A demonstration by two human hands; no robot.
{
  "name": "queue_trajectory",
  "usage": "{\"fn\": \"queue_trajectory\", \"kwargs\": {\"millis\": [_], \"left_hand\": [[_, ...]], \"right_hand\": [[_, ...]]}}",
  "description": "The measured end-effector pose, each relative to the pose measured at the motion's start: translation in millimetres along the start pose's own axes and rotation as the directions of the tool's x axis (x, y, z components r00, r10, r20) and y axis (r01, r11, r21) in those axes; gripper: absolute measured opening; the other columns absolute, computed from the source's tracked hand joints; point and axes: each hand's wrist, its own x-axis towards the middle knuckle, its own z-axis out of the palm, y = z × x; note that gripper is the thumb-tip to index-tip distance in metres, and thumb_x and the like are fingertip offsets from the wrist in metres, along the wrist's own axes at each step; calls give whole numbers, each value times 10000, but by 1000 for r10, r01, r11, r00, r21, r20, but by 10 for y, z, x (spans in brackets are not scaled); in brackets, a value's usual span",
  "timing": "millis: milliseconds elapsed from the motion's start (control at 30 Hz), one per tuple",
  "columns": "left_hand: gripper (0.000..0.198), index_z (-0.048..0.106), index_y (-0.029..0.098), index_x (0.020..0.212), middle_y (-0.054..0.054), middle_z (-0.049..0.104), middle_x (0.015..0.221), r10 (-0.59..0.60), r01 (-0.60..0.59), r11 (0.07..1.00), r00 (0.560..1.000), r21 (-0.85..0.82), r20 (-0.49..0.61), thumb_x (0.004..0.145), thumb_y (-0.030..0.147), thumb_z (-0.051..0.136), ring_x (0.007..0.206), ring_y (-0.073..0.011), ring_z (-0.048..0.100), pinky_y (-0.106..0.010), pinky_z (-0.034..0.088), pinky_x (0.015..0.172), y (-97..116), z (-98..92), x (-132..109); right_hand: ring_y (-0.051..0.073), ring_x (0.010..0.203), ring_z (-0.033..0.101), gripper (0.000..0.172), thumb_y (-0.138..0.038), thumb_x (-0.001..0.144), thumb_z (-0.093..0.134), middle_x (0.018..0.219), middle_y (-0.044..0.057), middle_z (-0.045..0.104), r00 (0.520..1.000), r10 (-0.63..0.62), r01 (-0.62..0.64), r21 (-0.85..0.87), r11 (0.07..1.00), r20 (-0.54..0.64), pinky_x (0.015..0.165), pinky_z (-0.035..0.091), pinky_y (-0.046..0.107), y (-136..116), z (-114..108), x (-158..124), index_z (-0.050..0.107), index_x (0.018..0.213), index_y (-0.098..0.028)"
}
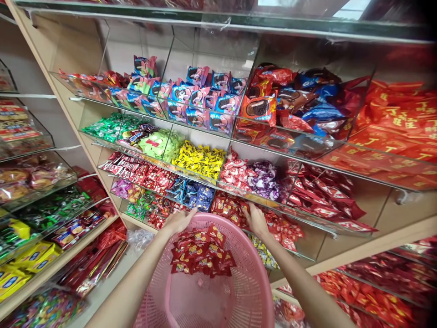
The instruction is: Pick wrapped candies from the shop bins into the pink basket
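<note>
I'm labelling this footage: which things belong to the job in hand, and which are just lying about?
Job in hand: pink basket, red packets inside it, red shelf packets beside the right hand.
Just about: yellow packets, purple packets, blue-and-pink packets higher up.

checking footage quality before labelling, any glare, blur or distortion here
Head view: whitish glare on the top glass shelf; shelving slants and looks stretched towards the edges; upper right corner dark; lower-right red packets soft, mid-frame yellow packets clearer.
</note>
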Motion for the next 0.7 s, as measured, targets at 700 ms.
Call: {"fn": "queue_trajectory", "kwargs": {"millis": [700], "left_hand": [[944, 651, 149, 920, -186, 651, 1016, -32, 32, 999, 999, -23, -30, 623, 793, 27, 973, -353, 575, -435, 427, 798, 48, 7, 30]], "right_hand": [[136, 678, 603, 352, -357, 615, 689, 727, -19, 611, 942, 147, -305, 952, 3, 301, 635, 492, 269, -1225, 1, -442, 487, 855, -198]]}}
